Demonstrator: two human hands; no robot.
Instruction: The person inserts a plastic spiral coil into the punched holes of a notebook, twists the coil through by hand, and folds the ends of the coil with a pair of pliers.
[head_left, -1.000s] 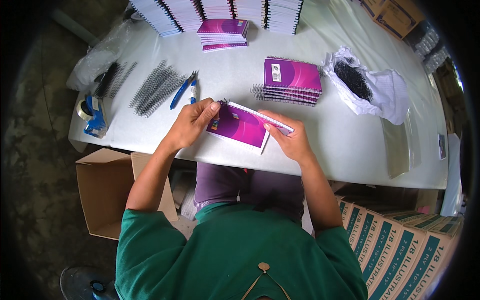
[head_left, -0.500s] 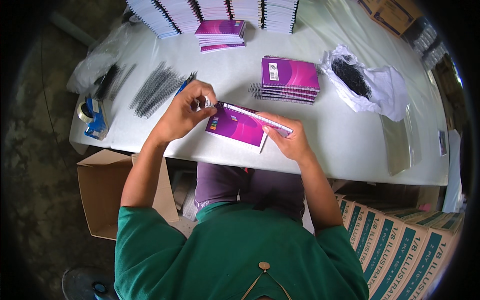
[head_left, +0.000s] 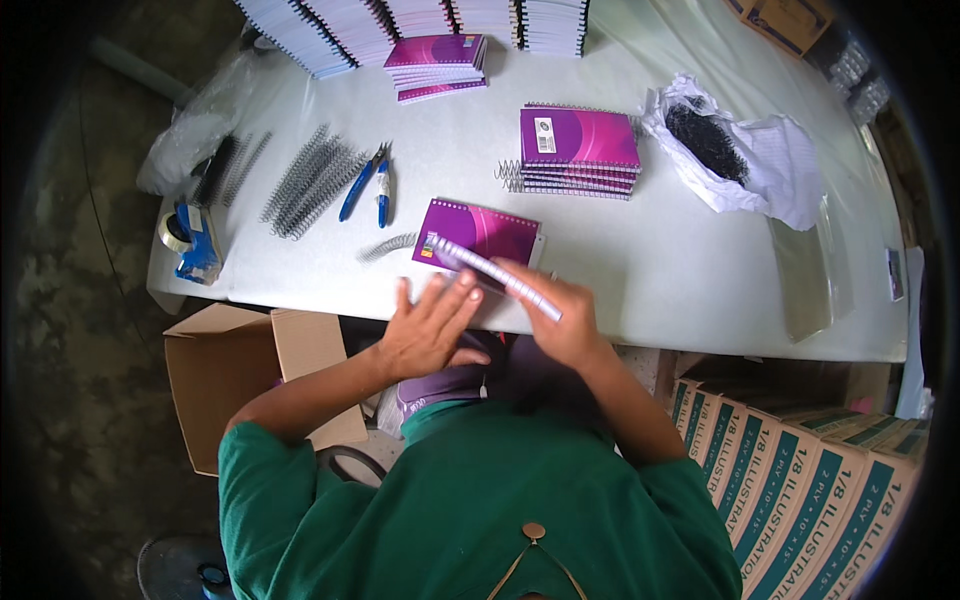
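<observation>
Table [head_left: 640, 270]: we note notebook stacks far, loose coils left.
Notebook [head_left: 478, 238]: near edge, tilted, under our right hand.
Right hand [head_left: 553, 318]: clamped on notebook.
Left hand [head_left: 428, 327]: fingers spread, holding nothing.
Risk: one-handed grip; notebook could slip off the edge.

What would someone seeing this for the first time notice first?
Probably the purple notebook at the near edge of the white table, with the right hand on its cover edge and the left hand open beside it. Behind it sits a stack of purple notebooks; to the left, black spiral coils and blue pliers.
</observation>
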